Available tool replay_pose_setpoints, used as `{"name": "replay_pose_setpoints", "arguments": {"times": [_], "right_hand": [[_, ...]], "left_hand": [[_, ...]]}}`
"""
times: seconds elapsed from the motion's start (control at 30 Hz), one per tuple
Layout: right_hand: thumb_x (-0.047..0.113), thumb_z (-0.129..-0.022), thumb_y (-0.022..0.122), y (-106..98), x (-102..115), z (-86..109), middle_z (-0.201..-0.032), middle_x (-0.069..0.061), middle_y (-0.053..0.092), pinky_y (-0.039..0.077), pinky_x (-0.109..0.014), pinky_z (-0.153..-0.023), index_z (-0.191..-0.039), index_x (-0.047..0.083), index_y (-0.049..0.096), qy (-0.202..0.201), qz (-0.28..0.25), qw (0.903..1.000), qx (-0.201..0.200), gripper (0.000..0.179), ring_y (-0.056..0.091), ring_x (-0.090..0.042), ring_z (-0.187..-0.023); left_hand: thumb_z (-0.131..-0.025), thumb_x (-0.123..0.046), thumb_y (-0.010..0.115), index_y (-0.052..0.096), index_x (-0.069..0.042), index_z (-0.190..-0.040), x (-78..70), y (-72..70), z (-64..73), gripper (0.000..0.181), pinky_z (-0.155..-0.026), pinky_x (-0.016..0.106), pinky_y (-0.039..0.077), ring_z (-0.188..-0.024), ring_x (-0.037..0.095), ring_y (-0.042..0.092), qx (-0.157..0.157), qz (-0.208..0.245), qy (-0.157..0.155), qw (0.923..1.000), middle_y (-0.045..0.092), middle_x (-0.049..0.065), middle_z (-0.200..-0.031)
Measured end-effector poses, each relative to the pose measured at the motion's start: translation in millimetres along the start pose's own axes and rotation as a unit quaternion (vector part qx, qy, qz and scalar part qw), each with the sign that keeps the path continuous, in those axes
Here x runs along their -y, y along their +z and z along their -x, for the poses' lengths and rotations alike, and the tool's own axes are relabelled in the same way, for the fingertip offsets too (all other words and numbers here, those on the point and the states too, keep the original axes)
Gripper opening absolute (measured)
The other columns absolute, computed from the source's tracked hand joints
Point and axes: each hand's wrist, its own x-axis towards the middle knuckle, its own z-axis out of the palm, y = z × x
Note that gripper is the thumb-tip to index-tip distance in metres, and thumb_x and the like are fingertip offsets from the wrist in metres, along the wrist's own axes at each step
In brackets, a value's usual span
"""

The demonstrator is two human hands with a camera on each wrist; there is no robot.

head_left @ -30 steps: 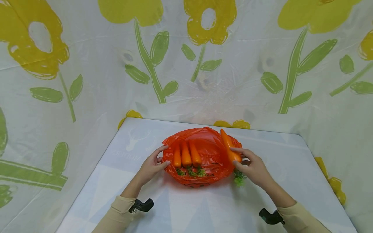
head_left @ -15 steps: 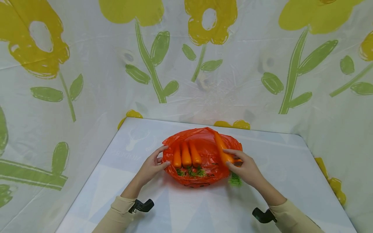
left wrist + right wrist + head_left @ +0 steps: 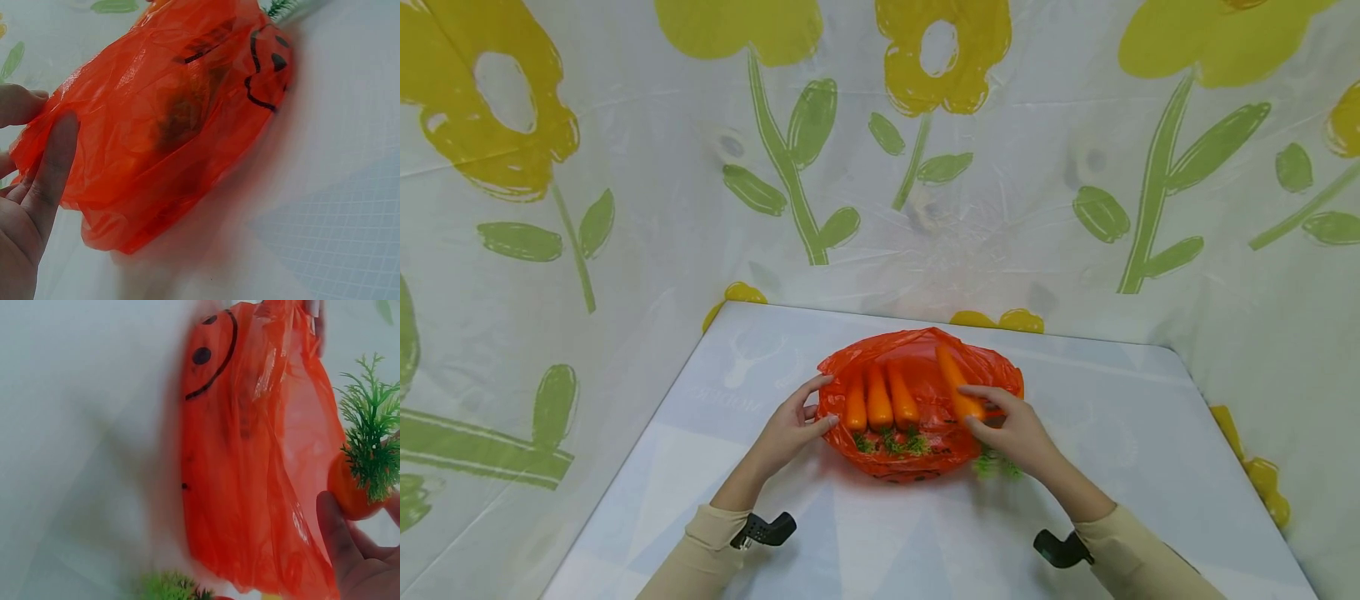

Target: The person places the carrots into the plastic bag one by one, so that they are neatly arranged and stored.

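Note:
An open red plastic bag [image 3: 936, 450] lies on the table, with three orange carrots [image 3: 878, 400] side by side in its left part. At the bag's left rim, my left hand [image 3: 792, 423] pinches the film between thumb and fingers; the left wrist view shows the thumb on the near side of the film [image 3: 137, 125]. My right hand [image 3: 1018, 429] grips another carrot [image 3: 957, 385] near its leafy end, tilted over the bag's right part. Its green top [image 3: 372, 434] points towards the right wrist camera. Whether this carrot touches the bag's inside I cannot tell.
Another green leafy tuft [image 3: 165, 586] shows at the bottom of the right wrist view, beside the bag. The pale patterned table [image 3: 880, 542] extends around the bag. A flower-printed curtain [image 3: 1015, 242] hangs behind and along both sides.
My right hand has moved left with the carrot, from the bag's right rim to over its opening. The left hand and the three carrots in the bag stay put.

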Motion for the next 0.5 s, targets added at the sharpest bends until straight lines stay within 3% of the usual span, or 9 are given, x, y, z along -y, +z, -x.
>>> {"name": "replay_pose_setpoints", "arguments": {"times": [0.5], "right_hand": [[0.023,-0.093,0.074,19,2,-18.1,-0.134,-0.007,0.063,0.055,-0.038,-0.087,-0.135,0.023,0.066,0.029,0.018,0.9993,0.014,0.042,0.059,-0.025,-0.108]], "left_hand": [[-0.098,-0.014,0.069,0.035,-0.012,-0.156,0.5,0.5,-0.7,0.067,-0.088,0.03,0.058,-0.114,0.037,0.065,-0.003,0.002,-0.005,1.0,0.055,0.026,-0.14]]}}
